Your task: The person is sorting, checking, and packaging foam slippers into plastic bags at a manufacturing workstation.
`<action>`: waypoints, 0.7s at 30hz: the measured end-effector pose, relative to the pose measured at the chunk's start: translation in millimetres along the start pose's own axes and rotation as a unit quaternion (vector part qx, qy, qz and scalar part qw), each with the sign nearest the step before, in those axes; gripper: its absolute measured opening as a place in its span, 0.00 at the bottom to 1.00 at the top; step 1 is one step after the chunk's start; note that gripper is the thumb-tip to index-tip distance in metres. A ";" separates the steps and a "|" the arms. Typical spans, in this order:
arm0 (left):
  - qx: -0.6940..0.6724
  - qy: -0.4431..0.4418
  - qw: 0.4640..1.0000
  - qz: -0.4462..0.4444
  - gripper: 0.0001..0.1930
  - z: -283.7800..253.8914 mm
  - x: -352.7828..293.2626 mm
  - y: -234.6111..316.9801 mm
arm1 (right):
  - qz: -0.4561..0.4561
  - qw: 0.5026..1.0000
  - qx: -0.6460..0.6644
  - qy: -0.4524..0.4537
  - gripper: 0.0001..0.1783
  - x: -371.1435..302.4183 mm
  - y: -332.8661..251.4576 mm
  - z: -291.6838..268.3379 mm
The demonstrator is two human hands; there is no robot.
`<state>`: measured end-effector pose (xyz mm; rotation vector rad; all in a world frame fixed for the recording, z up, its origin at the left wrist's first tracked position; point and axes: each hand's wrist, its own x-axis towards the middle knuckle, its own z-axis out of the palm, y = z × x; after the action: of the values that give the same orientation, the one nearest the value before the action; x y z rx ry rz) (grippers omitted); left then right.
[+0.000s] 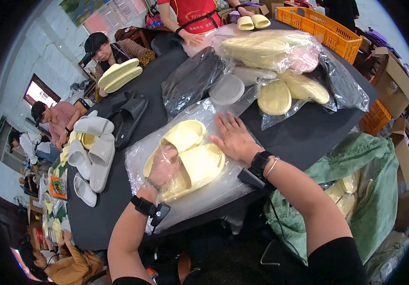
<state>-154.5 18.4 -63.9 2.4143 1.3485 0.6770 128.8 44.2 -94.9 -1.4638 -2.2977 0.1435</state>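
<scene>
A pair of pale yellow slippers (203,164) lies in a clear plastic bag (195,209) on the dark table in front of me. My left hand (165,167) shows through the plastic, inside the bag, gripping the left slipper by its footbed; the fingertips are hidden near the strap. My right hand (233,137) rests flat on the bag just right of the slippers, fingers stretched out, holding nothing. Beyond it sits a grey slipper sole (227,90) with more bagged yellow slippers (274,97).
Left of the bag are black slippers (132,118) and several white slippers (102,161). A pile of bagged slippers (257,47) covers the far right. A green sack (371,190) stands below the table's right edge, near cardboard boxes (397,80) and an orange crate (321,31). Other people work around the table.
</scene>
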 end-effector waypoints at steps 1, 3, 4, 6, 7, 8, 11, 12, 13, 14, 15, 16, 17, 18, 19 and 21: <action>-0.002 0.003 1.000 0.003 0.18 -0.6 0.8 0.2 | 0.000 1.000 -0.005 -0.003 0.44 -0.1 0.3 0.4; 0.002 -0.007 1.000 0.000 0.11 -7.3 -0.9 5.8 | 0.002 1.000 -0.007 -0.008 0.43 -0.8 1.0 0.5; 0.000 -0.004 1.000 0.002 0.11 -11.1 -1.8 8.5 | 0.004 1.000 -0.005 -0.013 0.43 -1.3 1.1 0.5; 0.055 0.010 0.997 0.054 0.11 -20.3 -9.6 10.6 | 0.004 0.999 -0.025 -0.019 0.43 -1.9 0.7 0.5; 0.066 0.007 0.998 -0.015 0.12 -26.4 -21.2 10.4 | 0.006 0.999 -0.017 -0.028 0.43 -1.3 0.1 0.9; 0.065 0.007 0.998 -0.016 0.12 -32.3 -32.9 -3.9 | 0.008 0.999 -0.008 -0.037 0.43 -1.0 0.7 1.4; 0.103 0.026 0.994 -0.031 0.12 -54.9 -75.3 -33.6 | 0.008 0.998 -0.010 -0.069 0.46 2.0 -4.7 -6.0; 0.100 0.077 0.988 -0.084 0.09 -58.4 -84.8 -33.6 | 0.004 0.997 -0.004 -0.073 0.46 1.3 -3.8 -6.5; 0.097 0.128 0.978 -0.137 0.07 -62.1 -95.3 -34.0 | 0.004 0.998 -0.027 -0.060 0.47 -0.5 -0.5 -7.3; 0.100 0.125 0.977 -0.144 0.07 -67.5 -110.9 -45.9 | 0.004 0.998 -0.051 -0.047 0.47 -2.1 2.5 -8.0; 0.117 0.125 0.968 -0.182 0.06 -81.2 -134.2 -64.1 | 0.002 0.998 -0.032 -0.045 0.48 -0.8 1.1 -10.9; 0.133 0.124 0.958 -0.220 0.06 -95.1 -155.1 -77.8 | -0.006 0.999 -0.026 -0.047 0.48 -0.3 0.5 -10.0; 0.124 0.142 0.950 -0.250 0.06 -105.4 -168.9 -83.0 | -0.006 0.999 -0.027 -0.044 0.48 -0.3 2.1 -8.0; 0.115 0.161 0.940 -0.278 0.05 -116.9 -182.4 -88.4 | -0.005 0.999 -0.029 -0.039 0.49 -0.2 3.1 -7.1; 0.148 0.179 0.918 -0.322 0.05 -129.5 -189.6 -91.0 | 0.002 0.999 -0.021 -0.045 0.50 0.5 3.7 -6.9; 0.226 0.247 0.887 -0.317 0.04 -165.2 -217.4 -95.4 | -0.006 0.998 -0.019 -0.052 0.50 3.1 -2.2 -7.5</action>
<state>-408.7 -113.8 -24.6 1.9174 2.5908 0.8841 128.8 45.0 -86.5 -1.4942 -2.4034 0.1770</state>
